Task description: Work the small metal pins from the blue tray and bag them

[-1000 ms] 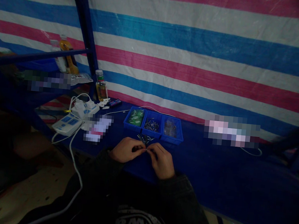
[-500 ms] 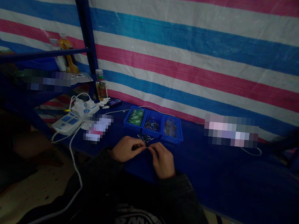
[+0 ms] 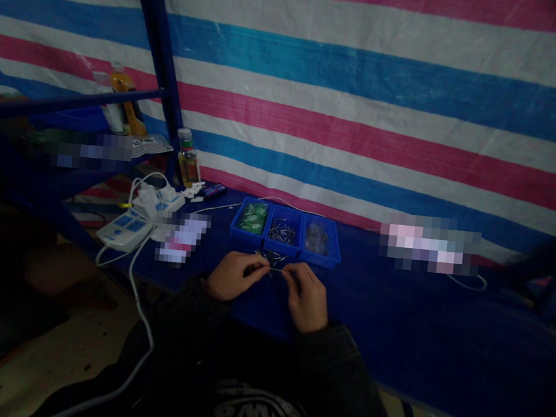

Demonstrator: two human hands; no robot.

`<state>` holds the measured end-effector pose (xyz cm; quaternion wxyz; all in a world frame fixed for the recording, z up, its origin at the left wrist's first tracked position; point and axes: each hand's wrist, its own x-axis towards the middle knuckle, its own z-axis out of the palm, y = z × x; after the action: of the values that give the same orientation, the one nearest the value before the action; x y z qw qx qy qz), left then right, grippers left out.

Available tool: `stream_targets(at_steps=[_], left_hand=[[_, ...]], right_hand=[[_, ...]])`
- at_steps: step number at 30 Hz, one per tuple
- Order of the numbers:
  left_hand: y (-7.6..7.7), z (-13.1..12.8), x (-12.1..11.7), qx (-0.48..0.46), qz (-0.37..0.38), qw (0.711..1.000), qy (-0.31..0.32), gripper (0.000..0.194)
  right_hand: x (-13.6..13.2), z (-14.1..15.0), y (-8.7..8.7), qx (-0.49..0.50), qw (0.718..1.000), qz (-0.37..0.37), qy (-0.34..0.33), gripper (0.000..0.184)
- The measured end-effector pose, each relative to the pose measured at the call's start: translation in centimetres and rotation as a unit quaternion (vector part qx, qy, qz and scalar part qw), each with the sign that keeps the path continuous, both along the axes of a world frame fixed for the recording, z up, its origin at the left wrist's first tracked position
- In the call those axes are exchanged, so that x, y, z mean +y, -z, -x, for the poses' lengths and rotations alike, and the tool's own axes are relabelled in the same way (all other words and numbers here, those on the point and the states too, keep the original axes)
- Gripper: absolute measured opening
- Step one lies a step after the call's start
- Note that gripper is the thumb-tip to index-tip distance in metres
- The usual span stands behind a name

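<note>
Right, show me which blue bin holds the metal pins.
The middle bin holds the metal pins; the left bin has green packets, the right bin a clear plastic bag.

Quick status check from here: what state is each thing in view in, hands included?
Left hand: pinching one end of a thin metal pin.
Right hand: pinching its other end.
Loose pins: small heap beside the tray.
Blue tray: three compartments, holding green packets, dark pins and a clear plastic bag.
Glass bottle: upright, capped, holding amber liquid.
White power strip: cable attached.
</note>
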<state>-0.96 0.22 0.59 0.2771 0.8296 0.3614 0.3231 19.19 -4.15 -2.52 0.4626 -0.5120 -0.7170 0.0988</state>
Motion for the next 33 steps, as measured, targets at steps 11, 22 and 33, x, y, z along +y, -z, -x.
stream_targets(at_steps=[11, 22, 33], left_hand=[[-0.37, 0.06, -0.14, 0.030, 0.000, 0.999, 0.036, 0.014], [-0.18, 0.04, -0.12, 0.051, -0.013, 0.997, 0.058, 0.013], [-0.17, -0.12, -0.24, 0.037, -0.019, 0.998, 0.052, 0.014]], right_hand=[[0.08, 0.00, 0.26, -0.003, 0.999, -0.014, -0.050, 0.014], [0.06, 0.15, 0.34, -0.040, 0.995, 0.023, -0.088, 0.012], [0.10, 0.23, 0.29, -0.077, 0.995, 0.031, -0.051, 0.021]])
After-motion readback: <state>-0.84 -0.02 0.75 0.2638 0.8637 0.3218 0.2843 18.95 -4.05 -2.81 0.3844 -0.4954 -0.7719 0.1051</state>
